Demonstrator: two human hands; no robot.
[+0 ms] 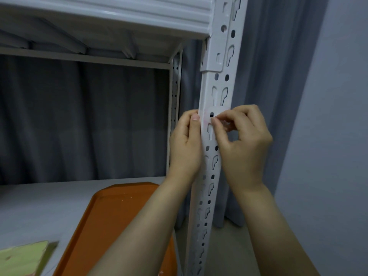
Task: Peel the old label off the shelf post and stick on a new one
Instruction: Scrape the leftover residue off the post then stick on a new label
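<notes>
A white perforated shelf post point(216, 84) runs from top to bottom right of centre. A whitish label point(216, 110) is stuck across it at mid height, with a dark slot showing through. My left hand point(186, 144) grips the post's left edge, thumb pressed by the label. My right hand point(242, 140) is curled at the post's right side, its thumb and forefinger pinching at the label's lower right edge. Part of the label is hidden by the fingers.
An orange tray point(123, 222) lies on the grey shelf board point(45, 204) at lower left, beside a pale green wooden piece point(22, 259). The upper shelf point(111, 14) is overhead. Grey curtains point(79, 120) hang behind and to the right, next to a wall point(334, 116).
</notes>
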